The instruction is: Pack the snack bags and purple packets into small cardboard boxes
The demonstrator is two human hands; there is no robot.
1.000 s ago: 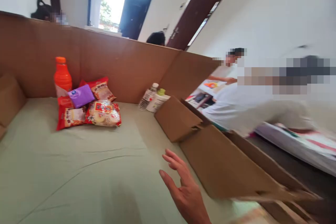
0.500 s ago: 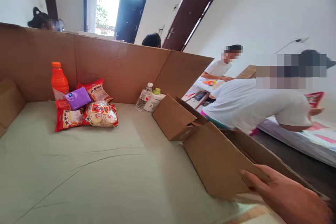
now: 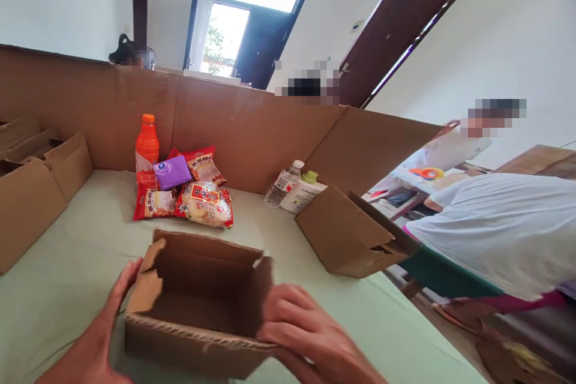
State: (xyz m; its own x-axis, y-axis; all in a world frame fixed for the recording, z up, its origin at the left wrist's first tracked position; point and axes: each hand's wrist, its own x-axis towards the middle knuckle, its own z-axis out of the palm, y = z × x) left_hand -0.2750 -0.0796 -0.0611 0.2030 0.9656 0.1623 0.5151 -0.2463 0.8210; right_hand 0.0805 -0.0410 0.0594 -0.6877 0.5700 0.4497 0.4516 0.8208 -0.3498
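Observation:
An open, empty cardboard box (image 3: 198, 300) stands on the green cloth in front of me. My left hand (image 3: 101, 336) lies along its left side, fingers straight beside a torn flap. My right hand (image 3: 306, 336) grips the box's right wall, fingers curled over the edge. Behind the box lie red snack packets (image 3: 204, 201), a purple pack (image 3: 171, 171) and an orange drink bottle (image 3: 146, 143). A clear water bottle (image 3: 282, 183) and a white bottle with a green cap (image 3: 302, 191) lean at the back wall.
Brown cardboard walls (image 3: 252, 132) ring the green cloth surface (image 3: 90, 240). More open boxes stand at the left (image 3: 27, 198) and right (image 3: 351, 234). A person in a white shirt (image 3: 504, 228) bends over at the right; others work beyond.
The view swung left. An open cardboard box now stands in front of me with both hands on it; earlier my right hand reached to the boxes at the right.

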